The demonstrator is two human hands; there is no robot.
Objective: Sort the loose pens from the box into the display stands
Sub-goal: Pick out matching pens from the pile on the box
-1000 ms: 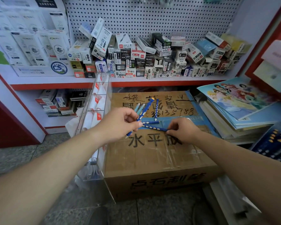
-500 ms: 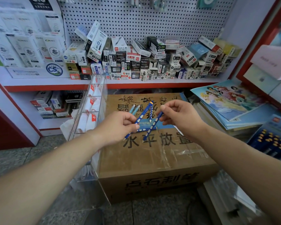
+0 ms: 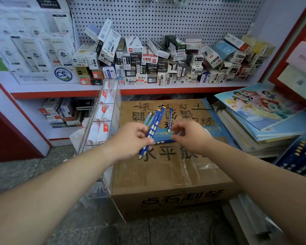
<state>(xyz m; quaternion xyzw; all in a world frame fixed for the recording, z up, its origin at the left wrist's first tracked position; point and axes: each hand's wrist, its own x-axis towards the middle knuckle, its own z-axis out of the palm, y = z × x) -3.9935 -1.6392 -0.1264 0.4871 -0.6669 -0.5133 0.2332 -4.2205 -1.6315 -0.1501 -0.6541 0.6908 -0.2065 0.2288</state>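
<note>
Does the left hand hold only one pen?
No, the left hand grips a bundle of several blue pens above the cardboard box.

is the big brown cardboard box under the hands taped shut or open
Shut: the brown cardboard box has its top flaps flat, sealed with clear tape; the left hand holds blue dotted pens above it.

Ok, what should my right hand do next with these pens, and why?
Probably pinch the loose pen at the fingertips of your right hand and add it to the bundle your left hand grips. That pen and a second pen between your hands lie on the box, not yet gathered.
</note>
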